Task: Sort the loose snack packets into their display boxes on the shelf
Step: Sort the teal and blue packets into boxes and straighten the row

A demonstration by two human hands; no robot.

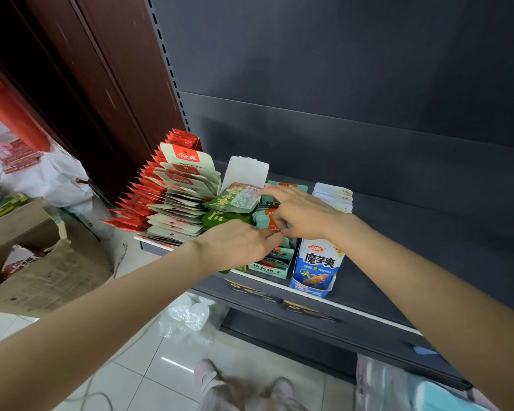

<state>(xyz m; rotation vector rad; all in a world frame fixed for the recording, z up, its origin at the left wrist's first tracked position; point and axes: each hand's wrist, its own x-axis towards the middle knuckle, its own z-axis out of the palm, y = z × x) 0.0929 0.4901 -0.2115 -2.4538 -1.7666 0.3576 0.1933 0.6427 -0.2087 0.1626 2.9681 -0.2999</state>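
On the dark shelf [377,280] stand rows of snack packets in display boxes. My left hand [238,243] lies over the teal box [269,269], its fingers among the teal-and-orange packets [264,222]. My right hand [301,213] reaches from the right, index finger stretched toward a green packet [235,198], its other fingers pinching a teal packet. Cream packets [184,185] and red packets [134,203] fan out to the left. A blue-and-white box [316,266] with white packets [334,197] stands to the right.
A torn cardboard carton [42,262] and a white sack [57,176] stand on the tiled floor at left. Clear plastic bags [190,318] lie under the shelf. A dark red door frame [101,84] borders the shelving. The shelf stretches bare to the right.
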